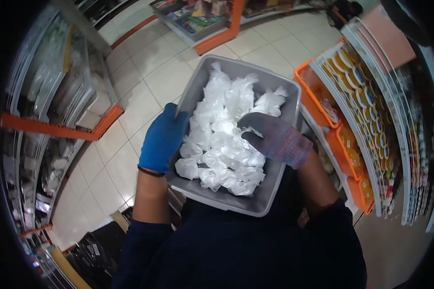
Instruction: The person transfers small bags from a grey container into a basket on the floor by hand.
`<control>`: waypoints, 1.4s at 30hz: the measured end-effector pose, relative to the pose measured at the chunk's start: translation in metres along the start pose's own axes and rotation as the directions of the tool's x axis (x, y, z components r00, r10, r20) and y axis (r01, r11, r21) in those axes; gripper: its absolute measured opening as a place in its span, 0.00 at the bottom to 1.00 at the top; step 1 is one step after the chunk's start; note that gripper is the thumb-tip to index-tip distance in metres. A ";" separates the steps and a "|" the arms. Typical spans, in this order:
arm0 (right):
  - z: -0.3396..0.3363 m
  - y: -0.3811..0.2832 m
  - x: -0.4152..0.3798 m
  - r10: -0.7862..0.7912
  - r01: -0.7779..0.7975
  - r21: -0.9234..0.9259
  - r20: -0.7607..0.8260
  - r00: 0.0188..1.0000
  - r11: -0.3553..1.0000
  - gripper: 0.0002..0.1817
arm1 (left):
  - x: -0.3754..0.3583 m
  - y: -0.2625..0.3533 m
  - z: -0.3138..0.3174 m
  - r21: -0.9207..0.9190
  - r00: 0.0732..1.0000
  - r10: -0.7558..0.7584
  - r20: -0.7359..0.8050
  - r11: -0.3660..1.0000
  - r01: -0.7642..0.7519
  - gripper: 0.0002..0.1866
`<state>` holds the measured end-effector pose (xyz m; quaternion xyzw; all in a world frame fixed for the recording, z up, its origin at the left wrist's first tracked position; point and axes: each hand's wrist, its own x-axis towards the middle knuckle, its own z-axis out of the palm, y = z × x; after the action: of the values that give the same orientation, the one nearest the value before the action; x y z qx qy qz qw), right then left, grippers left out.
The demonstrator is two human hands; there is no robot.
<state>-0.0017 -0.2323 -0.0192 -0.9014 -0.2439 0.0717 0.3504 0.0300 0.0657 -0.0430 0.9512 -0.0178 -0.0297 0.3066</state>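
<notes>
A grey plastic bin (279, 185) is held tilted in front of my body. Inside lie several knotted clear plastic bags of white contents (222, 125); what fills them I cannot make out. My left hand (164, 137), in a blue glove, grips the bin's left side, with its fingertips hidden by the wall. Over the right part of the bin reaches my right hand (277, 139), in a grey and reddish knit glove. Its thumb and fingers are curved and apart, close against the bags, and none is plainly gripped.
Shelves with packaged goods and an orange edge (106, 123) stand on the left. To the right are orange bins (347, 149) and a rack of yellow jars (366, 106). A grey display tray (202, 29) is ahead on the tiled floor (164, 72). A person (342, 12) is at the far right.
</notes>
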 end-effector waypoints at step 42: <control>0.445 0.241 -0.449 0.993 -0.882 0.468 0.058 0.101 0.062 0.26 | 0.049 0.019 -0.002 0.522 0.999 -0.021 0.036 0.853 -0.001 0.35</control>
<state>-0.4317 -0.3401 -0.5298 -0.7451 0.4802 0.2021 0.4164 0.0791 0.0492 -0.0327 0.9980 -0.0265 -0.0444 0.0367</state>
